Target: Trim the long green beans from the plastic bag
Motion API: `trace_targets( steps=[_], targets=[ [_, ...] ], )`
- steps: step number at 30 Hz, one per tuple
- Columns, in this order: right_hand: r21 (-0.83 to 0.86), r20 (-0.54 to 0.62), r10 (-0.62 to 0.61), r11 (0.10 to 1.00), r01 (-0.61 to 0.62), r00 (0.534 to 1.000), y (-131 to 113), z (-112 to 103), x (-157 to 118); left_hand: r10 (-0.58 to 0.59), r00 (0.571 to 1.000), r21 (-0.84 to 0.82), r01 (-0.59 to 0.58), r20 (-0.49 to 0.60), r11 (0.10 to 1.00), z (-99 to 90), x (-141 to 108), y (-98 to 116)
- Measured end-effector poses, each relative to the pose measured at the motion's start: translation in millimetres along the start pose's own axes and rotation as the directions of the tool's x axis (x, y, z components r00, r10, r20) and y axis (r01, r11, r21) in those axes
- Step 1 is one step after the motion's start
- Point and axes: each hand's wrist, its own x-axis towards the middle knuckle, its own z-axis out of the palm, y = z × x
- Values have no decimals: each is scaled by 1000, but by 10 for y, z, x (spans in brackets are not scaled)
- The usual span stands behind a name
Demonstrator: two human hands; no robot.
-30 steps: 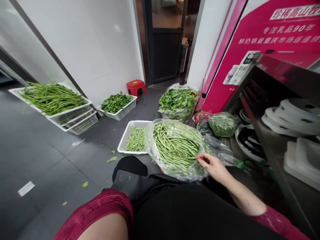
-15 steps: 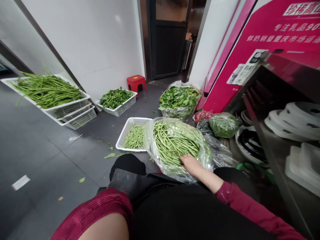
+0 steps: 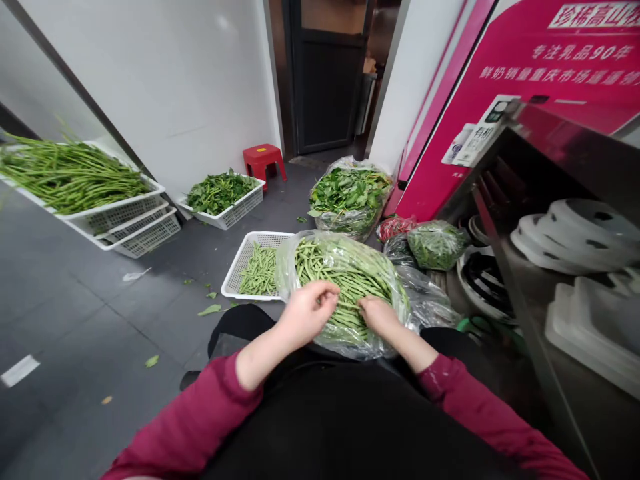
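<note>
Your left hand (image 3: 311,312) and right hand (image 3: 381,315) curl narrowly, grip unclear; tugging the plastic bag (image 3: 286,265) could spill beans (image 3: 353,288).

Whether the left hand (image 3: 309,313) pinches anything between its curled fingers is too small to tell, and the fingertips of the right hand (image 3: 381,316) are too indistinct against the green beans (image 3: 315,260) to show whether they grip one; the clear plastic bag (image 3: 285,267) hides the right end of the white basket (image 3: 231,285) beside it, the left edge cuts off the long green stems (image 3: 90,179), the right edge crops the lettering (image 3: 585,53) and the pale containers (image 3: 590,327), and the lower edge cuts both sleeves (image 3: 200,407)
</note>
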Motion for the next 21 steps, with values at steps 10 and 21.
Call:
trace_targets(
  steps=[10, 21],
  targets=[
    [986, -51, 321, -136, 99, 946, -206, -543, -243, -115, 924, -83, 155, 366, 984, 572, 27, -16],
    [978, 139, 131, -174, -115, 982, -437, -410, -378, 104, 932, -31, -100, 348, 995, 521, -154, 115]
  ],
)
